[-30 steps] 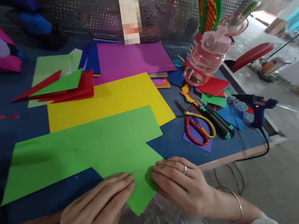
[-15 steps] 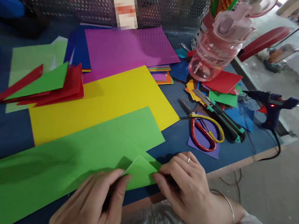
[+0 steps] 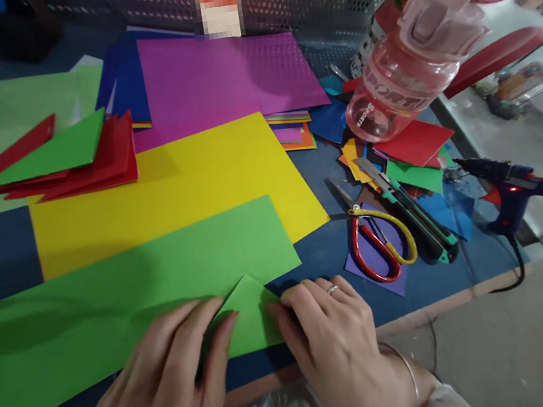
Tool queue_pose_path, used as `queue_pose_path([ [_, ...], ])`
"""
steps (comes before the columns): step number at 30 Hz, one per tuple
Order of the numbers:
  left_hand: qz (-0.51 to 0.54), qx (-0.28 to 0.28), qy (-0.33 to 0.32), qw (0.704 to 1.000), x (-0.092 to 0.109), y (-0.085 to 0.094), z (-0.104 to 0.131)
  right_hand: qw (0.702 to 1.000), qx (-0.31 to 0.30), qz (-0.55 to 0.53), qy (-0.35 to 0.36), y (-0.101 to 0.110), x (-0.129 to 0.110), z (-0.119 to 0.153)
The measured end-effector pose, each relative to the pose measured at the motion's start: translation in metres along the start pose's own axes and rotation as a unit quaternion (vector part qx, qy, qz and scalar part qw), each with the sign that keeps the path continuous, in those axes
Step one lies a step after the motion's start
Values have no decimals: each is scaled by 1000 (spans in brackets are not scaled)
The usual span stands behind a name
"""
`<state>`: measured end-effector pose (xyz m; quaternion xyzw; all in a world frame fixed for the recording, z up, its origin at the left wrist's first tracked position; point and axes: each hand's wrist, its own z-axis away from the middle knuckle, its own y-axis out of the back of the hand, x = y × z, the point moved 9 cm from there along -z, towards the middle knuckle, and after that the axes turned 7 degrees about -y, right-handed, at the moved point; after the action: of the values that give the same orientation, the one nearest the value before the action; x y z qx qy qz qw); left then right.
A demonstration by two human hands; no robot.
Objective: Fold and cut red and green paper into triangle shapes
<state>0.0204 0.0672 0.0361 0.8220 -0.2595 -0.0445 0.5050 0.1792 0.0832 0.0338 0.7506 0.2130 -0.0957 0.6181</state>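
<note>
A small piece of green paper (image 3: 251, 317) with a peaked top lies near the table's front edge, between my two hands. My left hand (image 3: 160, 381) grips its left side, the thumb on top. The fingers of my right hand (image 3: 334, 343), which wears a ring, are closed on its right side. Behind it is a long green sheet (image 3: 125, 278), partly covered by my left hand. That sheet overlaps a yellow sheet (image 3: 187, 181). Folded red and green paper pieces (image 3: 87, 155) rest on the yellow sheet's left end.
Scissors (image 3: 375, 243) and a box cutter (image 3: 412, 214) lie to the right, near paper scraps (image 3: 414, 143). A pink bottle (image 3: 409, 69) stands behind them. A glue gun (image 3: 509, 190) with a lit red light sits at the right edge. Purple sheets (image 3: 224, 79) lie at the back.
The view has shifted slightly. My right thumb and fingers have moved a little up and left along the small green paper's right side; my left hand keeps its grip.
</note>
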Motion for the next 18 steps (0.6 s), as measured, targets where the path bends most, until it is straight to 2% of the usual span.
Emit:
queue_pose_path([
  [3, 70, -6, -86, 994, 12, -1, 4, 1000, -11, 5, 5, -1, -1, -2],
  [6, 149, -49, -141, 977, 20, -11, 12, 1000, -16, 11, 6, -1, -2, -3],
  [12, 145, -109, -171, 969, 23, -28, 24, 1000, -16, 22, 1, -1, -2, -4],
  [18, 151, -104, -157, 970, 22, -26, 18, 1000, -5, 29, 0, -3, -2, -4],
])
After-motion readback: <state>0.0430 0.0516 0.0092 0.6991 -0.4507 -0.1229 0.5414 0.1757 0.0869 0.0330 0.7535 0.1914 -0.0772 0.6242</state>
